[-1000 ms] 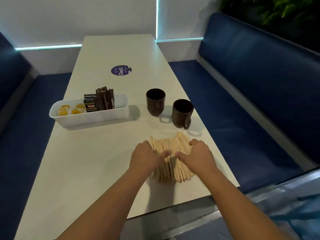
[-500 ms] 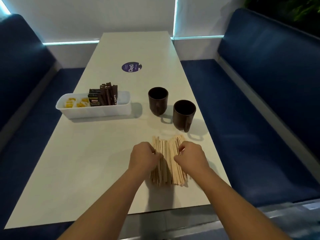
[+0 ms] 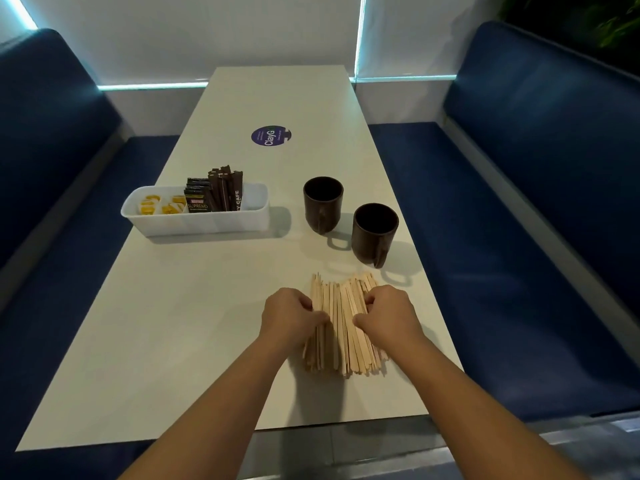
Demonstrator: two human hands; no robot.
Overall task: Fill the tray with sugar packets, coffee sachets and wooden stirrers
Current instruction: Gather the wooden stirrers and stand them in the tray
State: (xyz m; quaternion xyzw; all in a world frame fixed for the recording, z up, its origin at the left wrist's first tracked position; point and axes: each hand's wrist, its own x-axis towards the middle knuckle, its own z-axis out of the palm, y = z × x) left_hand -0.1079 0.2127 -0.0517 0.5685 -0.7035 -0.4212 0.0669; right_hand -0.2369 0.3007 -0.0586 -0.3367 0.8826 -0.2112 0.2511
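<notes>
A pile of pale wooden stirrers lies on the white table near its front right. My left hand presses against the pile's left side, fingers curled around some sticks. My right hand curls over the pile's right side in the same way. A white plastic tray stands at the table's left. It holds yellow sugar packets in its left part and upright dark coffee sachets in the middle. The tray's right end shows nothing inside.
Two dark brown mugs stand just beyond the stirrers, handles toward me. A round purple sticker marks the table further back. Blue padded benches run along both sides; the table's front edge is close to my forearms.
Both hands have squeezed the spread stirrers inward into a narrower, tighter bundle. The camera has tilted and shifted a little; tray and mugs have stayed put.
</notes>
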